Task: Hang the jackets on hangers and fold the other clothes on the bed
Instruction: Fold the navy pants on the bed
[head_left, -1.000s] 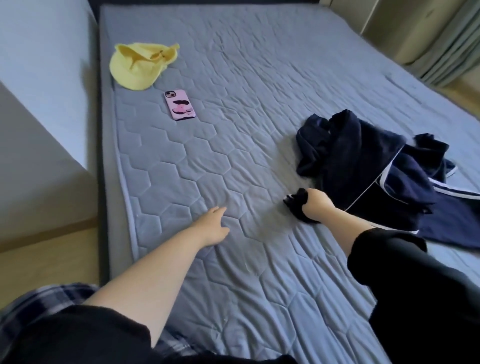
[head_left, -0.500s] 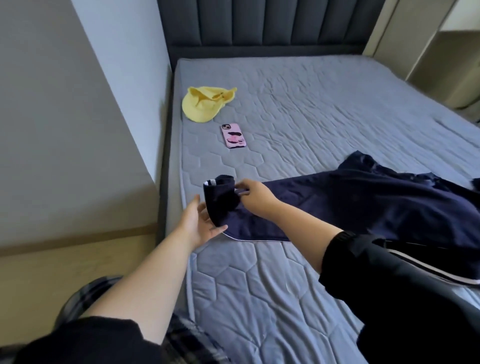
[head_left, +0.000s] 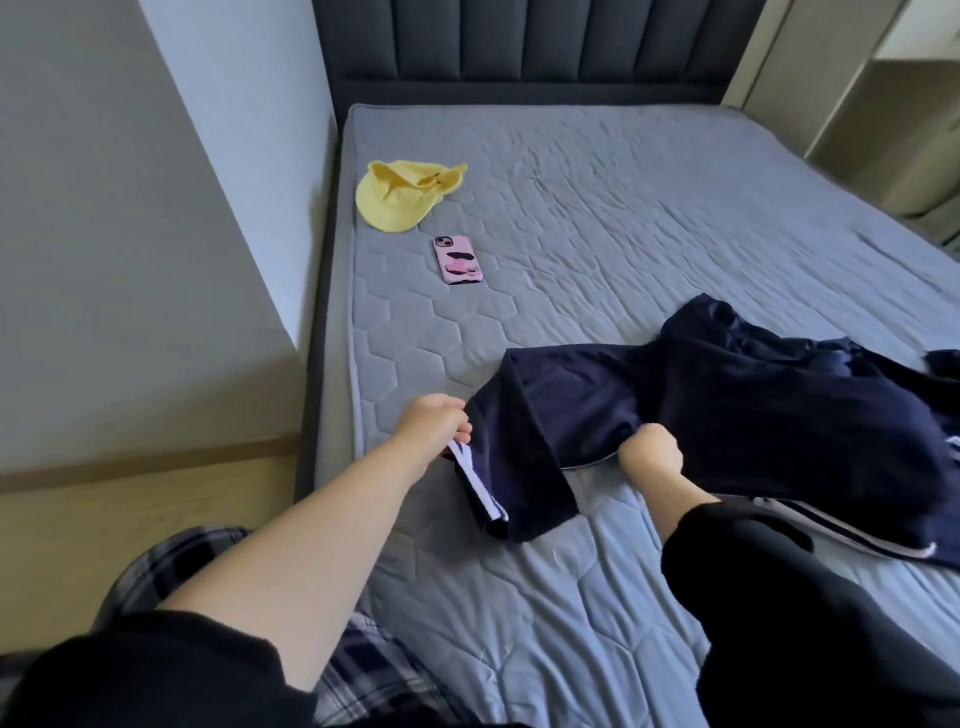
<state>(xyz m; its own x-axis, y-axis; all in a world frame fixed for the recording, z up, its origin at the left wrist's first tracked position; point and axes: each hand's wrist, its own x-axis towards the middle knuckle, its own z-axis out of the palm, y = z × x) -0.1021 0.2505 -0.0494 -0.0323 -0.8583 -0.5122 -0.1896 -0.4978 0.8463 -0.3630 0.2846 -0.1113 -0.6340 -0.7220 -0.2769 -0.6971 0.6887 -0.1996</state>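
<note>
A navy garment with white side stripes (head_left: 727, 410) lies spread across the right half of the grey quilted bed (head_left: 623, 208). One long end of it hangs folded down toward me between my hands. My left hand (head_left: 434, 428) pinches the striped edge of that end at its left side. My right hand (head_left: 649, 457) grips the cloth about a hand's width to the right, fingers curled into the fabric. More navy cloth with white piping trails off to the right edge of the view.
A yellow cap (head_left: 402, 200) and a phone in a pink case (head_left: 458, 259) lie near the bed's left edge. A dark padded headboard (head_left: 519, 47) stands at the far end. A grey wall and wooden floor run along the left; a cabinet stands at the right.
My right hand dragged the navy garment leftward across the bed and spread it out. My left hand came up from the mattress and took hold of the striped end, which now hangs folded.
</note>
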